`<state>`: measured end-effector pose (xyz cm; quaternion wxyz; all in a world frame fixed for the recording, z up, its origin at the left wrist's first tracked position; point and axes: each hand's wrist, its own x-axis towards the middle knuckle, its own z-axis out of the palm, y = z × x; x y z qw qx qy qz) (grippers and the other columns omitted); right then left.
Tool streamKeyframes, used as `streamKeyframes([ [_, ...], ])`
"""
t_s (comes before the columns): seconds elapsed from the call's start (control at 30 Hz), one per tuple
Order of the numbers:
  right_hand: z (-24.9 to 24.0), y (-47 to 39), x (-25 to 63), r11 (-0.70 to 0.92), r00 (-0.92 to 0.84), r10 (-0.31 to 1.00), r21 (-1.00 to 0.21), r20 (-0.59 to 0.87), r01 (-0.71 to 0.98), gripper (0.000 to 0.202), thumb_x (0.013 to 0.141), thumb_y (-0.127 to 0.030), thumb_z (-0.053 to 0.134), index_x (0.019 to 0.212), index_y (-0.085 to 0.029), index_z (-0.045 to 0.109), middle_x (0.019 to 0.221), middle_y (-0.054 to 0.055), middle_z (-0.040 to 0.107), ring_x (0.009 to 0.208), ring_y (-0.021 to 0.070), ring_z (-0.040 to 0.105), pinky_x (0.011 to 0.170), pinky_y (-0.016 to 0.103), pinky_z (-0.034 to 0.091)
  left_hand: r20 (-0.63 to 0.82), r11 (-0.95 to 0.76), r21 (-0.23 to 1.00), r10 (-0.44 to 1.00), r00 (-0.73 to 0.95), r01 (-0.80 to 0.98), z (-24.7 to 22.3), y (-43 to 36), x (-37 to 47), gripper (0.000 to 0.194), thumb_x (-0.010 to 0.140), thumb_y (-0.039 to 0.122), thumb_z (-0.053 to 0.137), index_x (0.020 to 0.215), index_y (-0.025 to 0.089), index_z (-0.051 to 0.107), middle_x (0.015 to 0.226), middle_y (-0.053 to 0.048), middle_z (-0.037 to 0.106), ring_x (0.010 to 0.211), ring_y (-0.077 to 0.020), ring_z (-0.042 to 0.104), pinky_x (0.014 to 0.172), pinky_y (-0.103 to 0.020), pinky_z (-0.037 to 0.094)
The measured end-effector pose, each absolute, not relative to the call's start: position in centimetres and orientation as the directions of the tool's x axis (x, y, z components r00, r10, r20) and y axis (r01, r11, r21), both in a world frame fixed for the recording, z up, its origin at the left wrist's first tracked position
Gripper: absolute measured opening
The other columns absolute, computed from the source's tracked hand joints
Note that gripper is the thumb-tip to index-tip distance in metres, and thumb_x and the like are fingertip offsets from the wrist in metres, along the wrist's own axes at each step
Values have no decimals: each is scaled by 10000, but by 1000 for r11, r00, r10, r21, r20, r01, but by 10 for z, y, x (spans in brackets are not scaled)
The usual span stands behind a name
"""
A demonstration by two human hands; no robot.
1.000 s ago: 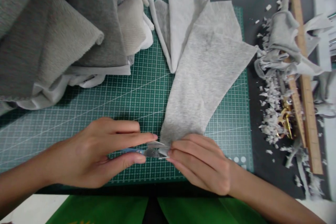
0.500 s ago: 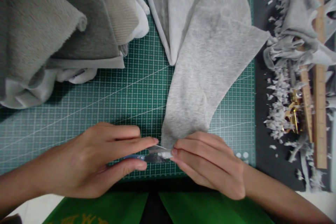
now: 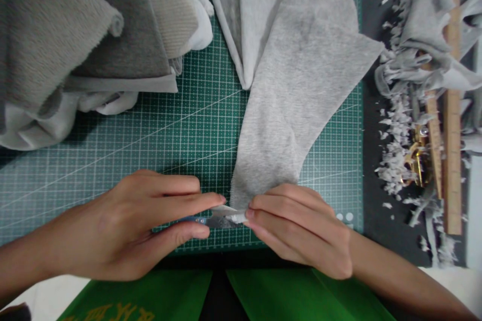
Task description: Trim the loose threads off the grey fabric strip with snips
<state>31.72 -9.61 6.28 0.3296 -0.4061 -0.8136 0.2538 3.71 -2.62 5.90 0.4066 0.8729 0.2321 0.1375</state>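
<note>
A large light grey fabric piece (image 3: 289, 95) lies on the green cutting mat (image 3: 196, 125), its narrow end toward me. My right hand (image 3: 301, 228) is closed on that end, pinching a folded edge between thumb and fingers. At the left, my left hand (image 3: 150, 220) is closed around a small tool (image 3: 199, 219) with a blue handle; its thumb and index finger lie along the two sides. The tool's blades (image 3: 222, 218) meet the fabric edge close to my right fingertips. Most of the handle is hidden by the left hand.
Thick grey fabrics (image 3: 124, 30) are heaped at the upper left. Another folded grey piece (image 3: 259, 10) lies at the top. On the right stand wooden rulers (image 3: 452, 160), fabric scraps (image 3: 425, 25), small clippings (image 3: 395, 145) and a gold metal object (image 3: 418, 160).
The whole view has shifted slightly, so things sit a little higher and farther left. Both hands keep nearly the same pose at the fabric edge.
</note>
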Motion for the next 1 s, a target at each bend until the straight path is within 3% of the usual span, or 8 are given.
streamKeyframes([
  [0.33,64,-95,316,574,-447,808,-685,385,448,66,954,-44,691,945,-14,749,929,134,779,778,189,705,607,327,607,81,-571,772,522,849,277,64,-24,43,301,1061,270,529,1346,278,626,885,-15,714,684,-136,670,533,-269,434],
  [0.63,62,-96,316,571,-426,815,-664,392,482,75,965,-68,690,947,-35,755,928,115,781,788,187,714,601,324,609,109,-569,779,537,836,264,63,-22,42,353,1037,261,586,1390,273,605,896,-16,709,697,-140,672,510,-277,444],
  [1.0,62,-95,316,560,-427,823,-666,375,494,87,986,-77,664,969,-60,748,929,105,786,770,177,717,593,321,621,138,-673,680,508,851,291,61,-27,38,296,1051,312,554,1325,233,635,973,-32,725,671,-124,672,521,-275,472],
])
